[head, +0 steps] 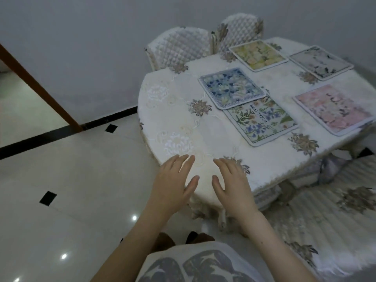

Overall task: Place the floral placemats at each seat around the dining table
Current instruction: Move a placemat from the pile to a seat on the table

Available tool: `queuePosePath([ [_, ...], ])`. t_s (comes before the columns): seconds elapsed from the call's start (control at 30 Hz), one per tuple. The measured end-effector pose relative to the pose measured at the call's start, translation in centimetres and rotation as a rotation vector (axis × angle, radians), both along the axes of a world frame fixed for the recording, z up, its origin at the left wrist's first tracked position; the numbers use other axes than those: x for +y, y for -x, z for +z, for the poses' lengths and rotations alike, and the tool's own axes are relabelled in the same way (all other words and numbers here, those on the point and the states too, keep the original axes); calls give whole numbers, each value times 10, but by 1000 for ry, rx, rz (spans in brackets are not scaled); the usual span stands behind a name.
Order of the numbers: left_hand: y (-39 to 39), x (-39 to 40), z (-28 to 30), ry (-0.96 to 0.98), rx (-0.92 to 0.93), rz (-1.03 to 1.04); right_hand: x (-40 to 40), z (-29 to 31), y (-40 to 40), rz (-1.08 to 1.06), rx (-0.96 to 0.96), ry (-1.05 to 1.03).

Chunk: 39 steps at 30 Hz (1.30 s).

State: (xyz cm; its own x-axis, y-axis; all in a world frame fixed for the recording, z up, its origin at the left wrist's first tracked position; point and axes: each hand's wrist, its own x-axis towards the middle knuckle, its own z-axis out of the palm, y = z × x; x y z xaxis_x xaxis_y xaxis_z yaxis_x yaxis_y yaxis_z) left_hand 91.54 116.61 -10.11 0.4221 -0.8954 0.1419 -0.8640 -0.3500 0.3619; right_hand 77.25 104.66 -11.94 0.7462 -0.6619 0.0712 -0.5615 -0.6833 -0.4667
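A cloth-covered table (203, 127) stood by a grey wall (81, 37) on a glossy tiled floor (71, 180), with two quilted chairs (179, 45) at its far side. A person's left hand (173, 186) and right hand (232, 184) hovered palm-down over the near edge, fingers spread, both empty. Five placemats lay on the cloth, each with a pale border: a blue mat (232, 87) overlapping a "BEAUTIFUL"-lettered mat (262, 123) near the centre, a yellow mat (258, 54) by the chairs, a grey mat (321, 62) at the far right, and a pink mat (333, 108) at the right edge.
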Motion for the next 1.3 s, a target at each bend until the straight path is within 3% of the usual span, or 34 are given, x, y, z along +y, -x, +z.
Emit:
queuePosePath([
  [0.23, -52, -73, -22, -30, 45, -215, -33, -16, -32, -253, -20, -1],
  [0.53, -137, -189, -31, -71, 32, -643, -75, -23, -102, -627, -29, -47],
  [0.8, -159, -295, -51, -88, 68, -935, -139, -29, -125, -910, -71, -66],
  [0.97, -149, -374, -92, -179, 74, -972, -196, -63, -112, -1115, -143, -278],
  [1.1, -132, -417, -135, -304, 50, -991, -241, -99, -100, -1215, -67, -455],
  [1.2, -124, -435, -160, -354, -18, -1005, -264, -119, -99, -1312, 73, -463],
  [1.3, -123, -445, -173, -339, -69, -1016, -277, -129, -102, -1369, 60, -435],
])
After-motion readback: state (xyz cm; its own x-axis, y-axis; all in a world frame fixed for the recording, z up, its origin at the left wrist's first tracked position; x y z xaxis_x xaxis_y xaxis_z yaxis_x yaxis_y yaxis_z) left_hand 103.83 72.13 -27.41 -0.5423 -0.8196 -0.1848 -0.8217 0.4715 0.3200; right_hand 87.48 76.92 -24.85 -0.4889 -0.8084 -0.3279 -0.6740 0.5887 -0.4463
